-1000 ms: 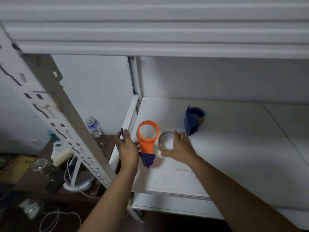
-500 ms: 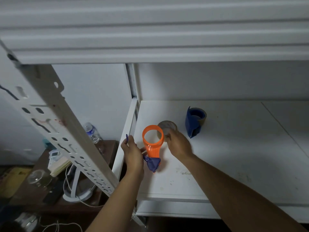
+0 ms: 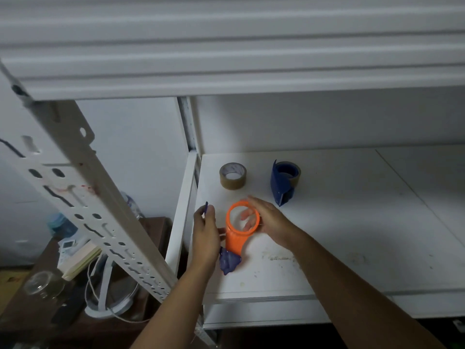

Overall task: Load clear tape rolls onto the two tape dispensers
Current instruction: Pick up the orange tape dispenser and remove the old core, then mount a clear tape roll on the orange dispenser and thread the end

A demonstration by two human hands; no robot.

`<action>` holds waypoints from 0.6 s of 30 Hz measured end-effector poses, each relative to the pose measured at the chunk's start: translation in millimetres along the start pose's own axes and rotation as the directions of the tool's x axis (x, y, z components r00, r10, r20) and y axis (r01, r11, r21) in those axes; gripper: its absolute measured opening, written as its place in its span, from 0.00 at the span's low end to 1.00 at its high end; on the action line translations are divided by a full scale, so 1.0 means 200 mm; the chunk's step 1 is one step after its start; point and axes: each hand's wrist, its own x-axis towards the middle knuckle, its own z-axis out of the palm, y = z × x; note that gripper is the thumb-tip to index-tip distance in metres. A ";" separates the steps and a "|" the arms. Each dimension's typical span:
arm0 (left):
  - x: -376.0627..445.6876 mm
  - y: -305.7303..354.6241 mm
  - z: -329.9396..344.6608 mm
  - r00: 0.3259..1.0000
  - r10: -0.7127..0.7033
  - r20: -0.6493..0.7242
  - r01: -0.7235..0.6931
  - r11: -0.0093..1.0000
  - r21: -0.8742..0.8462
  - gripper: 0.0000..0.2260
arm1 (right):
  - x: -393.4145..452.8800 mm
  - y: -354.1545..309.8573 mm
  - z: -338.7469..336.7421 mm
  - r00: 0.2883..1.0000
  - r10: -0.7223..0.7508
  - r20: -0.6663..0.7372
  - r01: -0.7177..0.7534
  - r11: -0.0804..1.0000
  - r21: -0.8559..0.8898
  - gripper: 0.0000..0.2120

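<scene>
Orange dispenser (image 3: 241, 230): smooth plastic, empty ring on ribbed handle, blue cutter end; upright on white shelf (image 3: 352, 222), long axis 12 to 6 o'clock. Left hand (image 3: 206, 233) grips handle, also pinches small blue piece. Right hand (image 3: 266, 217): fingers straight, against ring, holds nothing. Tape roll (image 3: 232, 175): flat cylinder, brownish, 12 o'clock of ring, apart; right hand nearer. Blue dispenser (image 3: 283, 183): roll seated, 1 o'clock.

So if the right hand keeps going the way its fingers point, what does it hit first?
Probably the orange dispenser: the right hand points left behind its ring, fingers showing through it. Past that, the left hand. Depth is unclear.
</scene>
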 end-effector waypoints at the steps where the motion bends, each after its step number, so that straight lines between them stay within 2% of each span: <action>1: 0.00 0.00 0.01 0.999 0.001 0.047 -0.002 1.000 0.008 0.14 | -0.03 0.00 -0.02 0.999 -0.052 0.001 0.052 0.995 -0.088 0.13; 3: 0.00 0.01 0.04 0.995 0.004 0.104 -0.007 1.000 0.023 0.16 | -0.10 -0.01 -0.05 0.988 -0.139 -0.069 0.123 0.971 -0.205 0.10; 10: -0.08 0.00 0.22 0.971 0.085 0.222 -0.100 0.993 0.058 0.15 | -0.35 0.06 -0.18 0.919 -0.251 -0.304 0.194 0.959 -0.205 0.12; 18: -0.27 0.04 0.53 0.905 0.135 0.403 -0.154 0.988 0.015 0.15 | -0.63 0.04 -0.47 0.808 -0.363 -0.465 0.275 0.929 -0.248 0.07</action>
